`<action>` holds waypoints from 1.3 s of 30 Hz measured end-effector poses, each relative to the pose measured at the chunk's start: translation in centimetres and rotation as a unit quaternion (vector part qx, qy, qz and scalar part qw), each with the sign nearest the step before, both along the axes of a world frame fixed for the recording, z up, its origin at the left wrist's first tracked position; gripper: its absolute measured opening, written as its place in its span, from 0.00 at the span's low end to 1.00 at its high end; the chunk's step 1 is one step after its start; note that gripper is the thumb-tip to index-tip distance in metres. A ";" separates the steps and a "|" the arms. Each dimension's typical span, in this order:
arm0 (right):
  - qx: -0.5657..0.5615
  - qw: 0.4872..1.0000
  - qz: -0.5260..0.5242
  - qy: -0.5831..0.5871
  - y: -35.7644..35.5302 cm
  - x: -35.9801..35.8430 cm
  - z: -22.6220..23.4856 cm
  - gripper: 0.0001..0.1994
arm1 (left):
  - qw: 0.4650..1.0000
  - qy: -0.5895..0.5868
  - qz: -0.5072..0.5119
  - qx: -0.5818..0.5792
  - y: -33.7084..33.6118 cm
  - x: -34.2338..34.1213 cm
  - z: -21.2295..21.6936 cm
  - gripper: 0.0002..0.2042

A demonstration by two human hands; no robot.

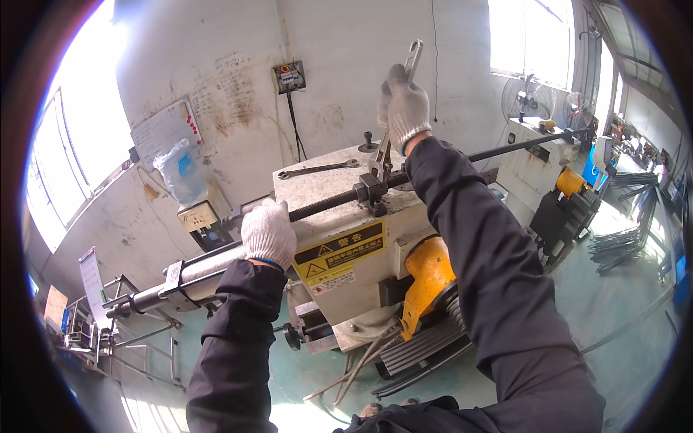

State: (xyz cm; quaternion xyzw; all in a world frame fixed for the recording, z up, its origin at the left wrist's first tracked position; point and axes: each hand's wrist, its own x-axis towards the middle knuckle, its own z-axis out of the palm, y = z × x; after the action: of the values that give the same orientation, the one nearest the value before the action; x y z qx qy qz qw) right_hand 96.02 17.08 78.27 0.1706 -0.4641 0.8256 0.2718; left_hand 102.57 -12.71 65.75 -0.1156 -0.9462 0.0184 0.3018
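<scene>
My left hand [268, 233], in a white knit glove, grips a long metal bar [191, 280] where it enters a beige machine [339, 238]. The bar continues as a dark threaded rod [328, 203] across the machine's top to a black nut block [370, 192]. My right hand [403, 107], also gloved, is closed around the upper shaft of a long grey wrench [413, 58] that stands upright, its lower end on the nut block. A second, dark rod [520, 146] runs on to the right.
A spare spanner [317, 169] lies flat on the machine's top. A yellow motor housing [427, 278] and ribbed belts sit below. A fan [527, 97] and a cabinet stand at the right, metal strips lie on the green floor, and a rack stands at the lower left.
</scene>
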 end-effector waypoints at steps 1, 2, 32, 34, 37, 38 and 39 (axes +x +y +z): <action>0.013 1.000 -0.011 0.023 -0.1 0.0 -0.5 0.25 | 1.000 0.017 -0.016 0.015 -0.2 0.2 -0.2 0.09; 0.015 1.000 -0.008 -0.009 0.0 0.0 -0.6 0.25 | 0.999 0.023 -0.024 0.031 -0.4 0.3 -0.2 0.08; 0.063 0.938 -0.118 0.319 2.6 17.4 -6.8 0.25 | 0.995 0.059 -0.059 0.059 -0.7 0.4 -0.7 0.10; -0.010 0.921 0.002 0.390 3.5 19.6 -5.3 0.27 | 0.996 0.044 -0.042 0.068 -0.7 0.4 -0.7 0.10; 0.025 0.934 -0.041 0.354 3.5 20.3 -3.9 0.30 | 0.996 0.031 -0.039 0.071 -0.6 0.5 -0.6 0.09; 0.002 0.944 -0.035 0.329 2.8 20.0 -4.4 0.30 | 0.996 0.030 -0.042 0.074 -0.6 0.5 -0.6 0.09; 0.008 0.945 -0.013 0.326 2.1 19.2 -5.0 0.30 | 0.996 0.030 -0.044 0.078 -0.6 0.6 -0.5 0.09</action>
State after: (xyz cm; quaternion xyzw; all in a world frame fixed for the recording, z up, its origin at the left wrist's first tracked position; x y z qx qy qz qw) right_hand 115.26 19.20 73.24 0.4263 -0.3590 0.7179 0.4172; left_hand 103.20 -13.34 65.21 -0.1329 -0.9292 -0.0656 0.3385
